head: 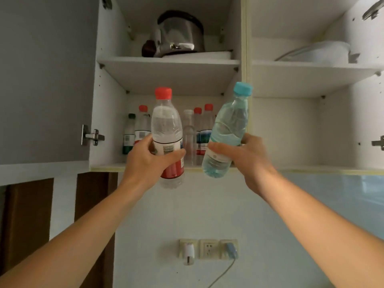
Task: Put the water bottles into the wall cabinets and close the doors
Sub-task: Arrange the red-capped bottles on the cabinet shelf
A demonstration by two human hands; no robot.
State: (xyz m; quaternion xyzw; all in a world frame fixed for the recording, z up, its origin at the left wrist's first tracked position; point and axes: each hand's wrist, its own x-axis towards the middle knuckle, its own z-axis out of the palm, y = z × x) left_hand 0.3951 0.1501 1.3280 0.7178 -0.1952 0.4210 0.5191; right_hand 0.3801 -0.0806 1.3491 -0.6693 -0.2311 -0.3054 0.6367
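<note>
Left hand (148, 161) grips the red-capped bottle (166, 138), right hand (247, 156) the blue-capped bottle (227, 132); best set both upright at twelve o'clock on the lower shelf (108, 167).

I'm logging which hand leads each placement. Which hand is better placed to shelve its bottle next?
Probably the left hand: its red-capped bottle is upright, directly before the left cabinet's lower shelf. The right hand holds the blue-capped bottle tilted, at the divider.
</note>
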